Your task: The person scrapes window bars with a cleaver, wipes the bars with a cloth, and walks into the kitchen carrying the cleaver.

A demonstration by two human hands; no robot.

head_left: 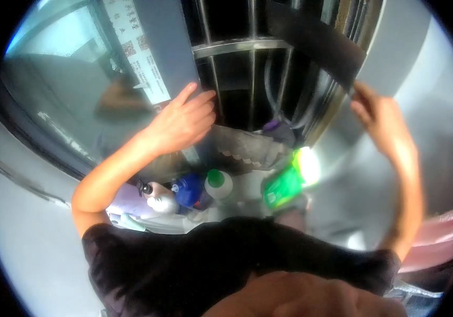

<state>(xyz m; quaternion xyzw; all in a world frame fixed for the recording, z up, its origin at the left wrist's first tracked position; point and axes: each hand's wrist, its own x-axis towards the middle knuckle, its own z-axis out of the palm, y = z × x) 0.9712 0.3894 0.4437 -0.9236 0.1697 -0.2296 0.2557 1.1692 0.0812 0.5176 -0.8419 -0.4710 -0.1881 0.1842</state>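
My left hand (186,119) is at the edge of the grey window sash (168,47), its fingers curled over that edge. A white label strip (140,58) with printed text runs along the sash beside the glass. Raised on the right, my right hand (378,113) is closed on the lower end of a dark flat panel (316,42). The panel slants up and left in front of the window bars. What it is made of, I cannot tell.
Metal bars (252,79) stand behind the window opening. Below are a pump bottle (157,198), a blue bottle (188,190), a white bottle with green cap (218,185) and a bright green package (287,182). Pink cloth (443,238) hangs at right.
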